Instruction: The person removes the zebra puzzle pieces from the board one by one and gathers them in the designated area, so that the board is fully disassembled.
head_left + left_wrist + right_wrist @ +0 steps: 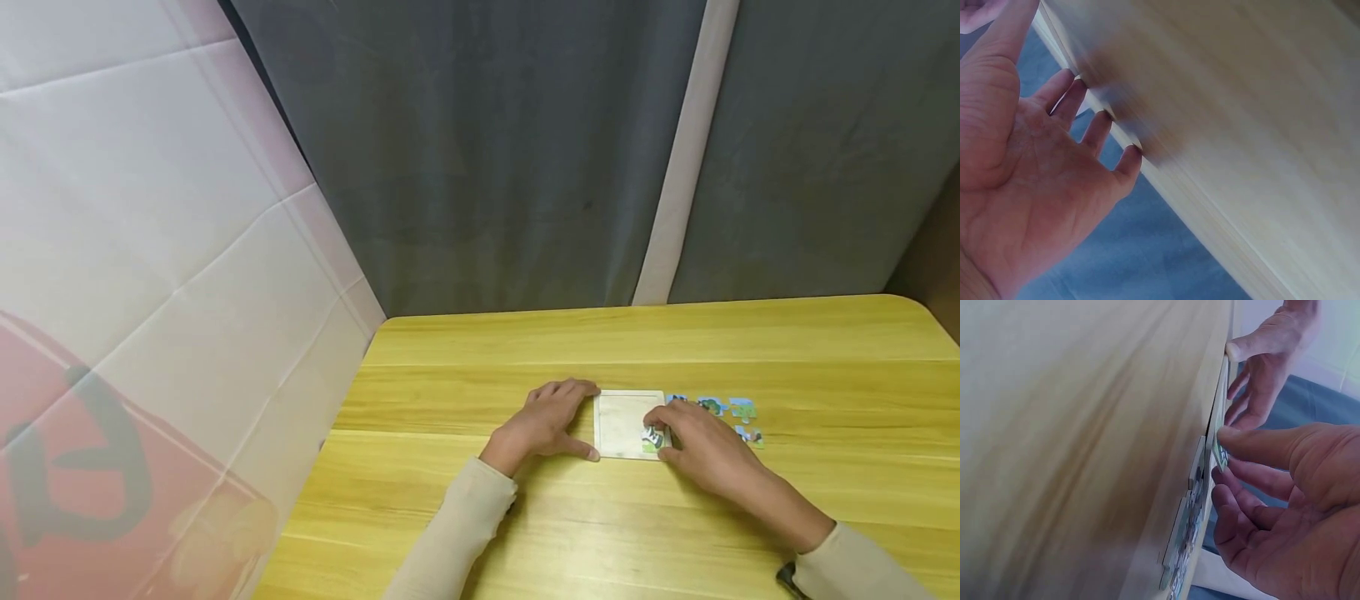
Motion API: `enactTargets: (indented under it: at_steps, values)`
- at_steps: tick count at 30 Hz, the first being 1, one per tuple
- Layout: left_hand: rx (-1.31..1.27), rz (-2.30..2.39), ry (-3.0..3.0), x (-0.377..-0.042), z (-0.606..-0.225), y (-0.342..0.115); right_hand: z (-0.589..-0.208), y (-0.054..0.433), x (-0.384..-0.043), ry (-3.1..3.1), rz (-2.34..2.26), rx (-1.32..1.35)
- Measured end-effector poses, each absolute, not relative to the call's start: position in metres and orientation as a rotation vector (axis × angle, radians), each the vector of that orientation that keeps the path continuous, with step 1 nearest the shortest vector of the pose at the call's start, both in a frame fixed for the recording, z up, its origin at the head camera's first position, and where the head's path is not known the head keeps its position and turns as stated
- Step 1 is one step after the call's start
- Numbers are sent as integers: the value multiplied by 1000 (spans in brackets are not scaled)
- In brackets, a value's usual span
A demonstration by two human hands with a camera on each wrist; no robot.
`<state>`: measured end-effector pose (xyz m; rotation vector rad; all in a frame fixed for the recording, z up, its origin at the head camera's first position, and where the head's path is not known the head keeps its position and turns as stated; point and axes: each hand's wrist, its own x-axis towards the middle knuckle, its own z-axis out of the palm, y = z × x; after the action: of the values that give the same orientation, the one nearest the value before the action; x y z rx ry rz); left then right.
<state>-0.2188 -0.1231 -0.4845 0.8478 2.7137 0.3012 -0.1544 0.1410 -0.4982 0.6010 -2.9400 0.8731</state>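
Note:
A shallow wooden puzzle tray [618,423] lies on the table in the head view. My left hand [543,421] is at its left side, the thumb touching the near corner and the fingers reaching the far one. Between thumb and fingers, my right hand [708,446] pinches a jigsaw piece [651,438] with a black-and-white figure and green along its bottom. That piece is at the tray's near right corner; in the right wrist view the same piece [1221,453] looks tilted. Whether it touches the tray floor, I cannot tell.
Several loose jigsaw pieces [742,407] lie right of the tray, some partly hidden by the right hand. The wooden table [465,392] ends at a grey curtain [487,167] behind, and a pale printed cloth [165,208] hangs at the left.

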Motion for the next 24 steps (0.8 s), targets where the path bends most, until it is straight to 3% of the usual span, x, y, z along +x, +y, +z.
enactTargets:
  at_steps: [24]
  values:
    - [856, 278, 2720, -219, -485, -123, -498, 142, -160, -2973, 913, 619]
